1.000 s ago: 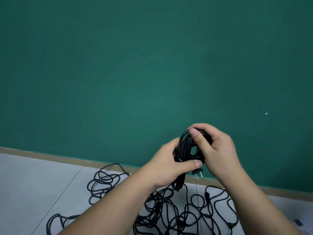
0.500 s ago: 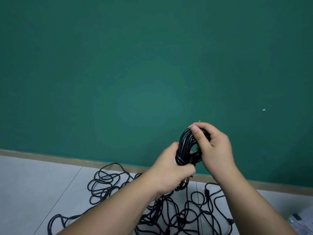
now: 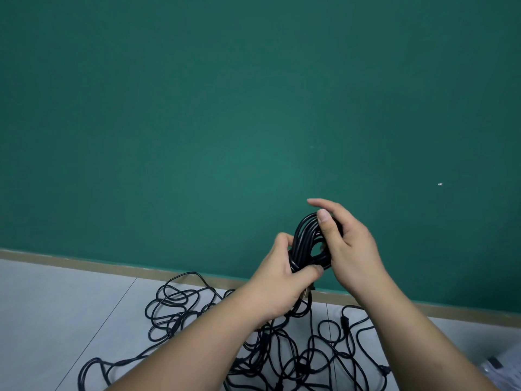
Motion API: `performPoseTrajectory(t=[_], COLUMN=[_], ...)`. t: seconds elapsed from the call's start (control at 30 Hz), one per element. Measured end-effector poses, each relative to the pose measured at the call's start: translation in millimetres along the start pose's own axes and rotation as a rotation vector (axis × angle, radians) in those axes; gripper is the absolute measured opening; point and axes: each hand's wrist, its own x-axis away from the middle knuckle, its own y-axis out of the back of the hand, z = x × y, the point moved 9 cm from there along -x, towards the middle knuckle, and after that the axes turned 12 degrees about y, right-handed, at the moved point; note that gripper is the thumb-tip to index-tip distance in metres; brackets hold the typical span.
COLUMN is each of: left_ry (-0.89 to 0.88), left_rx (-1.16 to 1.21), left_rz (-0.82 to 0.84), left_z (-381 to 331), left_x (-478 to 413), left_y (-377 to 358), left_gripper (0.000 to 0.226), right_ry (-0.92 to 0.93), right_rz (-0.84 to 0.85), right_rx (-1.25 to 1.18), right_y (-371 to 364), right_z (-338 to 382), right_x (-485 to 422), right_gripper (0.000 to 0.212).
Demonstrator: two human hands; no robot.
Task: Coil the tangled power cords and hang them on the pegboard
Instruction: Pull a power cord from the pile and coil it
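Note:
A black coiled cord [image 3: 306,235] is held upright in front of the green wall. My left hand [image 3: 284,280] grips the coil's lower part, thumb across the strands. My right hand [image 3: 349,244] holds the coil's upper right side, with its thumb pressed on the top loops and its index finger lifted off. A plug end pokes out below my left hand. A tangle of black power cords [image 3: 282,348] lies on the floor beneath my arms. No pegboard is in view.
The green wall [image 3: 225,122] fills most of the view, with a tan baseboard [image 3: 84,263] along its foot. The floor is pale tile [image 3: 56,320]. A white object [image 3: 499,365] shows at the bottom right corner.
My left hand has shifted its grip lower on the coil and the plug prongs have slipped behind it. My right index finger has lifted off the loops.

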Motion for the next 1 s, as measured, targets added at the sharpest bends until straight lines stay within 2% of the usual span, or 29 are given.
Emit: performPoseTrajectory(t=[0.1, 0.17, 0.27, 0.43, 0.53, 0.63, 0.73, 0.8, 0.87, 0.9, 1.0], left_ry=[0.058, 0.082, 0.065, 0.017, -0.055, -0.007, 0.045, 0.079, 0.115, 0.126, 0.134], left_rx=[-0.035, -0.041, -0.132, -0.489, -0.575, -0.567, -0.518, -0.399, -0.221, -0.138, -0.057], left_rz=[-0.059, -0.006, 0.067, -0.158, -0.251, -0.229, -0.177, -0.136, -0.116, -0.104, 0.025], left_z=[4.3, 6.0, 7.7, 4.1, 1.9, 19.2, 39.7, 50.8, 59.1, 60.7, 66.5], left_x=[-3.6, -4.0, -0.4, 6.7, 7.2, -2.1, -9.8, -15.3, -22.1, -24.8, -29.1], left_y=[4.7, 1.3, -8.0, -9.0, -15.5, -26.1, -36.1, -38.8, -38.5, -39.8, -64.0], left_gripper=[0.038, 0.041, 0.041, 0.038, 0.036, 0.038, 0.036, 0.034, 0.039, 0.040, 0.036], right_ry=[0.036, 0.049, -0.068, -0.244, -0.317, -0.352, -0.342, -0.345, -0.430, -0.469, -0.463], right_rz=[0.074, 0.094, 0.096, 0.068, 0.070, 0.086, 0.092, 0.080, 0.072, 0.095, 0.218], right_rx=[0.236, 0.332, 0.265, 0.155, 0.277, 0.430, 0.433, 0.237, -0.033, -0.069, 0.250], right_y=[-5.4, -7.7, -4.4, -2.5, -0.7, -1.0, -1.6, -2.9, -3.9, -2.8, 14.4], right_z=[2.6, 3.2, -9.6, -33.9, -46.9, -60.0, -75.1, -85.2, -94.0, -97.3, -99.8], right_x=[-0.9, -1.0, -0.2, 3.5, 5.4, 10.2, 21.5, 31.7, 45.8, 54.3, 74.7], right_gripper=[0.022, 0.022, 0.026, 0.034, 0.036, 0.038, 0.034, 0.028, 0.035, 0.040, 0.049])
